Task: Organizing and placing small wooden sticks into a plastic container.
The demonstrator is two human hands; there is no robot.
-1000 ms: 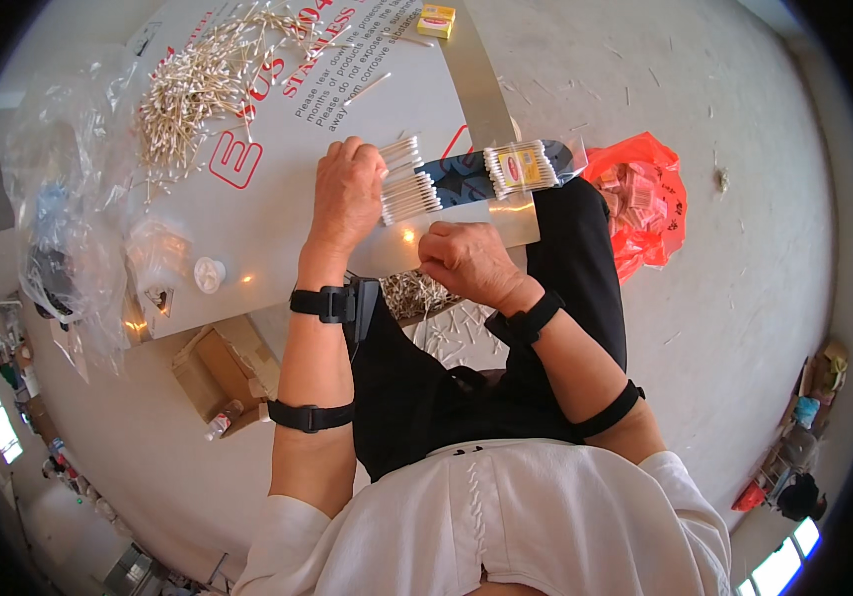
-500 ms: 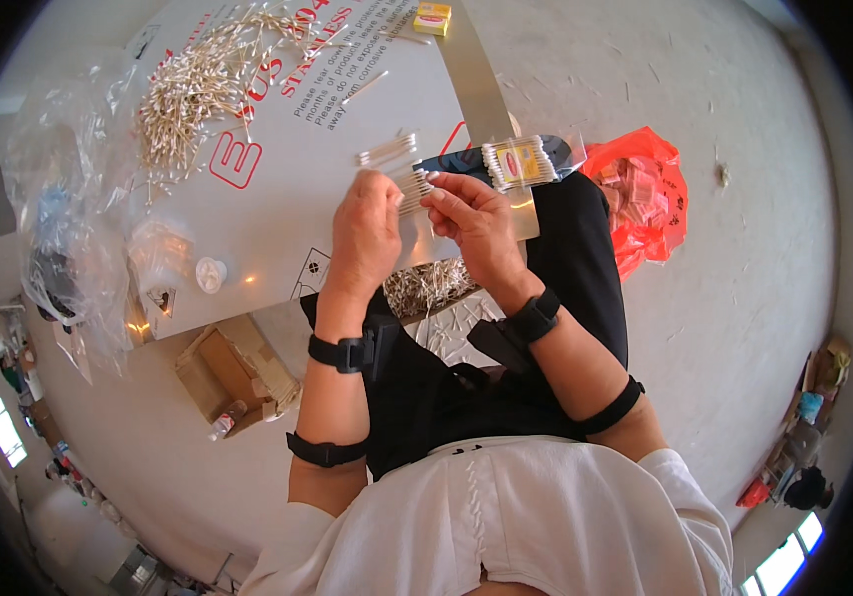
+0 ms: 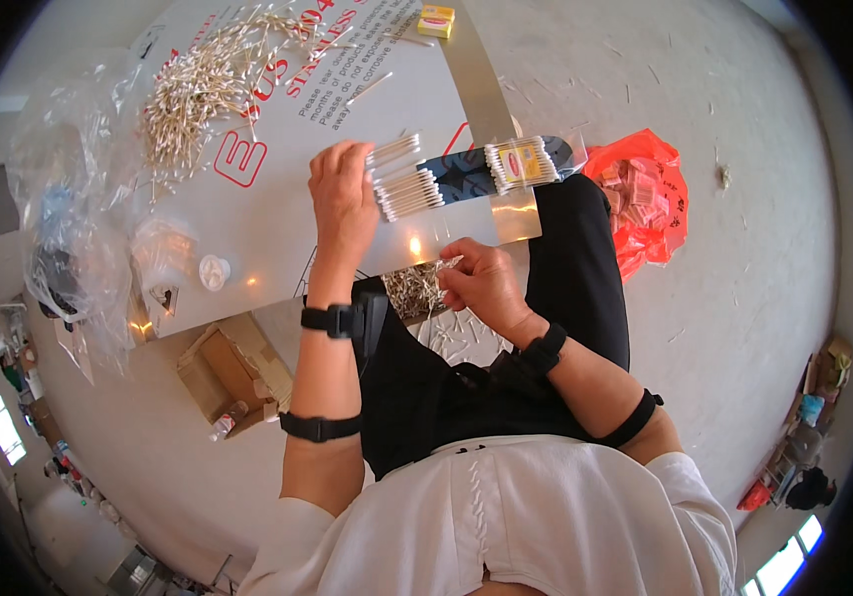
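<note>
My left hand (image 3: 343,197) rests on the sheet-covered table, its loosely bent fingers apart beside the left ends of a row of cotton swabs (image 3: 409,195). A smaller group of cotton swabs (image 3: 394,150) lies just beyond that row. At the table's front edge, my right hand (image 3: 484,285) hovers with thumb and fingers drawn together; whatever is between them is too small to make out. Below it, a box of loose cotton swabs (image 3: 412,294) is partly hidden by the table and my hand. Right of the row, a bagged pack of swabs with a yellow card (image 3: 523,163) lies on a dark patterned strip (image 3: 463,177).
A large swab heap (image 3: 198,104) covers the table's far left, near a clear plastic bag (image 3: 54,199) and a white cup-shaped item (image 3: 214,272). Small yellow boxes (image 3: 436,21) sit at the far edge. A red bag (image 3: 650,199) stands right; an open carton (image 3: 228,372) lies left.
Both hands have parted from the swab row, which now lies uncovered. My left hand has moved slightly left and away from me; my right hand has come down toward the box below the table edge.
</note>
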